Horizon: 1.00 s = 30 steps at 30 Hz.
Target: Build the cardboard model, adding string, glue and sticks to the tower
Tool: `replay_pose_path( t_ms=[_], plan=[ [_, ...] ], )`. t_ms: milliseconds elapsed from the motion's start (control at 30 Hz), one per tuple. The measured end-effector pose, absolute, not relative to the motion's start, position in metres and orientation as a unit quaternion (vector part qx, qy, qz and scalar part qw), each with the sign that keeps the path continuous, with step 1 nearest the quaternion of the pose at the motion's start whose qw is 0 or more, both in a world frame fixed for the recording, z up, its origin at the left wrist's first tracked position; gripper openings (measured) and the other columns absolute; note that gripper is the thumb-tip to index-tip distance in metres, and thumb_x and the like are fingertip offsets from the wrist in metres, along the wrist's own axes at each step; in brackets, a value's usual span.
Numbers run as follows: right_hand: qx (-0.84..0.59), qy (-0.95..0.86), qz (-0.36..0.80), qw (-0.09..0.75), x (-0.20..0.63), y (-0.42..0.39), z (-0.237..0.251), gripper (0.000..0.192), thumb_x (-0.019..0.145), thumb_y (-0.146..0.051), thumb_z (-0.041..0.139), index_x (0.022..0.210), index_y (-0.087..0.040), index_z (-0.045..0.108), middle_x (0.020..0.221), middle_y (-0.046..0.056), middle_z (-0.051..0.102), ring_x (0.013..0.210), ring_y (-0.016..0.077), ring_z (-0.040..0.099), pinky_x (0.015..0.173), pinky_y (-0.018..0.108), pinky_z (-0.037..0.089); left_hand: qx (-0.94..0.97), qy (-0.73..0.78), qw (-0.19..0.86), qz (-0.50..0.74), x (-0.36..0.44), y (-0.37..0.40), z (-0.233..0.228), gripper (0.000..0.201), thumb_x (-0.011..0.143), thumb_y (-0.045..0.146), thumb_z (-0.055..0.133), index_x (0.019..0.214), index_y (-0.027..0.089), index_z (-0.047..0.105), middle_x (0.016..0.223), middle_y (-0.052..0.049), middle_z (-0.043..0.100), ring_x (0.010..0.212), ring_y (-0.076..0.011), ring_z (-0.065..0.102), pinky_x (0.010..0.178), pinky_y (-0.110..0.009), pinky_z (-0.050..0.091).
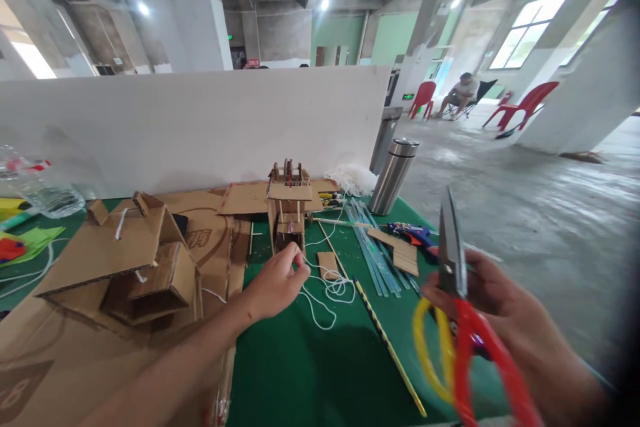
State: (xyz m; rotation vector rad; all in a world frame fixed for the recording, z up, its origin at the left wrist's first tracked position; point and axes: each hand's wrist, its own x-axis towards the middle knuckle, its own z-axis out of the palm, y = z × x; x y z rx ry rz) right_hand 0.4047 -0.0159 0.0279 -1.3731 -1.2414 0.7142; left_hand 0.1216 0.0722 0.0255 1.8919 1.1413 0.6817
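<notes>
scissors (pixel 461 303) held tips-up, long axis near upright | gripped by curled right hand (pixel 505 307) | left hand (pixel 281 282) pinched closed, contents cannot be told

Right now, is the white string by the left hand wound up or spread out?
Spread out: the string lies in loose, crossing loops on the green table beside the left hand.

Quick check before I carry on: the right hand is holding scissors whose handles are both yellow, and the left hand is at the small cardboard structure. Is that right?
Not quite: the handles don't match. The head view shows one yellow handle and one red handle. The rest stands: the right hand holds the scissors, and the left hand is at the small cardboard structure.
</notes>
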Motion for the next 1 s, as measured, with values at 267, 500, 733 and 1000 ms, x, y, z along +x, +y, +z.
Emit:
replay_pose_path(
  t_ms=[267,500,733,1000],
  plan=[
    [-0.444,-0.742,0.197,0.462,0.353,0.037,0.031,0.032,0.086,-0.022,0.06,0.117,-0.026,0.069,0.088,0.004,0.066,0.077,0.019,0.064,0.068,0.03,0.054,0.677,0.416,0.538,0.281,0.104,0.066,0.015,0.037,0.097,0.05,0.031,0.088,0.02,0.05,0.072,0.005,0.045,0.054,-0.0094,0.041,0.052,-0.022,0.037],
    [-0.4,-0.819,0.252,0.325,0.334,0.056,0.01,0.054,0.084,-0.008,0.048,0.131,-0.031,0.063,0.099,0.006,0.066,0.085,0.0212,0.063,0.072,0.034,0.054,0.56,0.389,0.619,0.389,0.092,0.06,-0.008,0.027,0.091,0.048,0.047,0.092,0.021,0.053,0.059,0.009,0.029,0.047,-0.009,0.027,0.045,-0.021,0.029],
    [-0.431,-0.845,0.184,0.258,0.32,0.055,-0.002,0.044,0.085,-0.012,0.051,0.125,-0.023,0.065,0.092,0.008,0.064,0.084,0.0227,0.062,0.073,0.038,0.053,0.574,0.364,0.616,0.398,0.094,0.056,-0.006,0.032,0.088,0.051,0.054,0.095,0.02,0.052,0.069,0.007,0.039,0.051,-0.0069,0.036,0.052,-0.023,0.031],
    [-0.43,-0.849,0.09,0.293,0.311,0.05,-0.015,0.043,0.083,-0.007,0.051,0.123,-0.021,0.053,0.115,0.012,0.06,0.106,0.0277,0.056,0.09,0.049,0.048,0.539,0.411,0.608,0.413,0.1,0.058,-0.005,0.05,0.084,0.069,0.05,0.086,0.02,0.051,0.055,0.011,0.029,0.045,-0.0084,0.034,0.046,-0.022,0.033]
  ],
)
